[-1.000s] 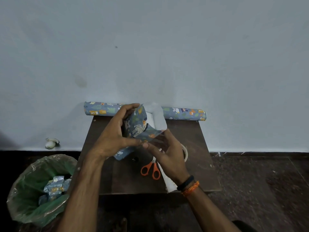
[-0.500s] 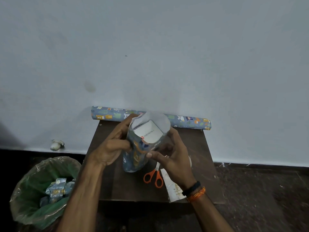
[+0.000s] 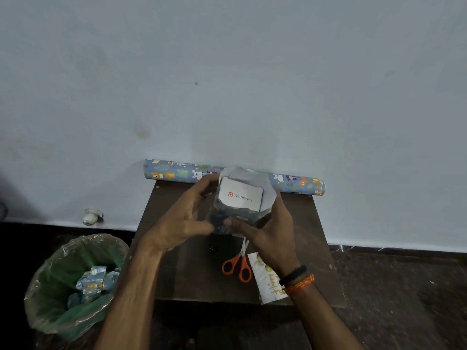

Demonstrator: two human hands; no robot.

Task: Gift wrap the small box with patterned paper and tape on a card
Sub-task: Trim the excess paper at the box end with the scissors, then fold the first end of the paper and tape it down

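Observation:
A small white box [image 3: 240, 197] with a red logo stands on end above the brown table [image 3: 192, 269], its sides wrapped in blue animal-patterned paper [image 3: 235, 218] whose upper flaps stand open around the box's white end. My left hand [image 3: 187, 218] grips the wrapped box from the left. My right hand [image 3: 267, 231] grips it from the right and front. A white card [image 3: 265, 279] with gold writing lies at the table's front right, partly under my right wrist.
Orange-handled scissors [image 3: 237, 263] lie on the table beside the card. The roll of patterned paper [image 3: 177, 171] lies along the wall at the table's back edge. A green-lined bin [image 3: 73, 284] with paper scraps stands on the floor at the left. A small white object [image 3: 91, 216] sits by the wall.
Both hands have turned the wrapped box upright, so its open end with the white box now faces up. The flaps now stand open around it.

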